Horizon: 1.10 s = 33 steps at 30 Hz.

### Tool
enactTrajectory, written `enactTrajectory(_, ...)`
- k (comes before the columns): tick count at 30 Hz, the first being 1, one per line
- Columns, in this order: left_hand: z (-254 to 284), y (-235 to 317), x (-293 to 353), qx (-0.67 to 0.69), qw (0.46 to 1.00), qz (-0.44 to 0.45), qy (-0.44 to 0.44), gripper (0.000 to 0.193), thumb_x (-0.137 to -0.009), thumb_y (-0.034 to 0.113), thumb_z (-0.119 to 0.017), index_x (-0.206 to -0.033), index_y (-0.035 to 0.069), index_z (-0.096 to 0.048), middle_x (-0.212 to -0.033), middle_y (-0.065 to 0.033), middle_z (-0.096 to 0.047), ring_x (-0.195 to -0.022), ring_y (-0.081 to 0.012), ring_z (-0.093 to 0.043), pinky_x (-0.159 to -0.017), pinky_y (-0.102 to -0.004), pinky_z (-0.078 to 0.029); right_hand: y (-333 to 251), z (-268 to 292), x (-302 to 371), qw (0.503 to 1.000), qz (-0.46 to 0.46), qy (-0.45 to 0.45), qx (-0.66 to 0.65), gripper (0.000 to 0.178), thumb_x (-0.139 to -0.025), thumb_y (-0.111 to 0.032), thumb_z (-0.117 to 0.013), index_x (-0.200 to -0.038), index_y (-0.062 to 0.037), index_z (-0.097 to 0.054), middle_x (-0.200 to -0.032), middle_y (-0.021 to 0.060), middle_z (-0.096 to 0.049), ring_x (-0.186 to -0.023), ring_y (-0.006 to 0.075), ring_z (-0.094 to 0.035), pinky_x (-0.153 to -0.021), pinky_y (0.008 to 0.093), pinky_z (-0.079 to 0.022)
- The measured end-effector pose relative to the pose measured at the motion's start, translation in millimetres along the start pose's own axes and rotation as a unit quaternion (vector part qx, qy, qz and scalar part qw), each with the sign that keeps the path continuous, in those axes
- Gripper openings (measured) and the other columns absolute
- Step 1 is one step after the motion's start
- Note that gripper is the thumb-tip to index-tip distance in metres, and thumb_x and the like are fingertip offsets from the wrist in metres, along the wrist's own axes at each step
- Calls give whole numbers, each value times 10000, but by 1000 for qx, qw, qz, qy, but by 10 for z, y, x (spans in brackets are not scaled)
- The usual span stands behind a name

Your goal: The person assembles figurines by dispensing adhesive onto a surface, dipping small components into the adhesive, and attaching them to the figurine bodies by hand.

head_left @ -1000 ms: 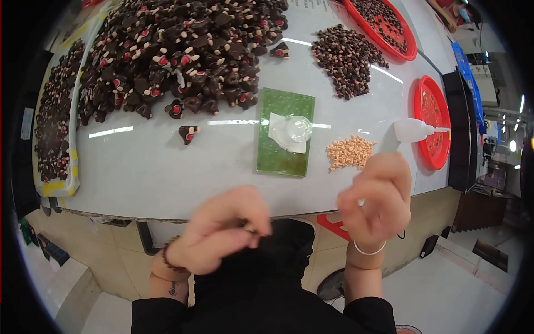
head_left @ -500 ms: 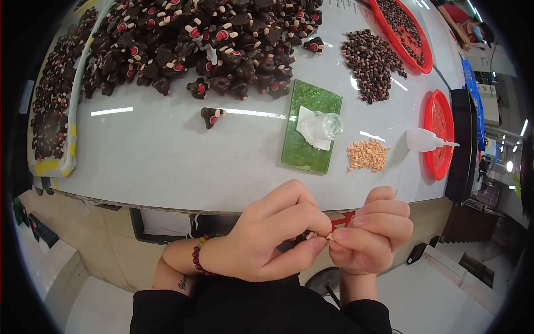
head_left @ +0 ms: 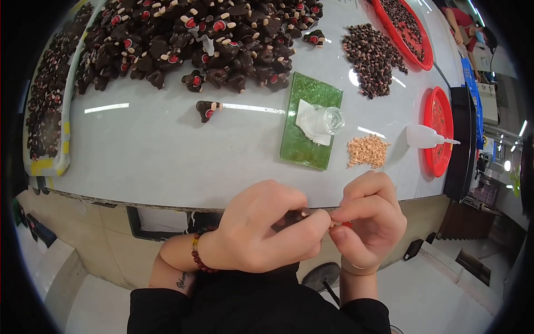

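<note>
In front of the table edge my left hand (head_left: 267, 231) is curled round a small dark brown moulded figure (head_left: 288, 220), mostly hidden by the fingers. My right hand (head_left: 374, 222) meets it at the fingertips, its thumb and forefinger closed on a tiny peach-coloured piece (head_left: 334, 224) against the left thumb. A similar dark figure (head_left: 207, 111) with red and peach parts lies alone on the table. Beyond the right hand lies a small heap of peach-coloured bits (head_left: 368, 152). A clear little cup (head_left: 332, 121) rests on a white cloth (head_left: 306, 123) over a green plate (head_left: 300, 156).
A big pile of dark figures (head_left: 233, 61) covers the back left, beside a taped tray (head_left: 65, 139). At the right are a heap of small dark pieces (head_left: 371, 61), two red trays (head_left: 429, 58) (head_left: 443, 164) and a white squeeze bottle (head_left: 421, 136). A person (head_left: 459, 22) is far off.
Both hands have risen slightly toward the table. The right fingers have uncurled somewhat, and more of the dark figure shows in the left hand.
</note>
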<state>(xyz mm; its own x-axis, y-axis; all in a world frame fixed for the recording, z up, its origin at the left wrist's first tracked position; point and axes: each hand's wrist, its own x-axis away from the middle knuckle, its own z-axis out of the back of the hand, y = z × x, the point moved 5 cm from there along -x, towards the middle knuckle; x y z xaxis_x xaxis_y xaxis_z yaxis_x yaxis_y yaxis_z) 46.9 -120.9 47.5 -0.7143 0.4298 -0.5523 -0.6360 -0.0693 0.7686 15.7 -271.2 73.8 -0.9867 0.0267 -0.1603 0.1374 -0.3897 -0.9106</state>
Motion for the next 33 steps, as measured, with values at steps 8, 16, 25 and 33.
enactTrajectory(8,50,-76,22,20,1000,-9,19,258,-700,85,-678,-957,56,-665,-819,-60,-491,-599,-134,-481,-478,-240,-383,8,-20,-79,1000,-11,-1,-8,170,-640,36,-713,-775,-33,-636,-817,72,-535,-699,148,-522,-612,244,-407)
enactTrajectory(16,95,-227,43,351,913,199,-63,376,-931,247,-465,-1150,-39,-573,-960,-108,-530,-772,-133,-522,-703,-240,-411,55,184,-628,948,134,-37,288,171,-676,61,-678,-798,16,-568,-840,80,-518,-662,146,-508,-557,258,-424)
enactTrajectory(25,119,-318,169,476,851,217,-38,311,-867,233,-654,-1001,-35,-570,-843,-104,-600,-715,-165,-609,-656,-261,-493,19,42,-767,900,160,-136,383,198,-632,34,-673,-788,-15,-561,-827,84,-498,-739,264,-512,-663,338,-433)
enactTrajectory(33,108,-301,157,486,839,245,-13,337,-862,175,-659,-1065,-75,-557,-881,-142,-623,-766,-198,-643,-677,-280,-528,-37,-9,-804,882,179,-155,407,177,-637,30,-665,-762,-24,-553,-808,80,-490,-735,258,-504,-660,346,-421)
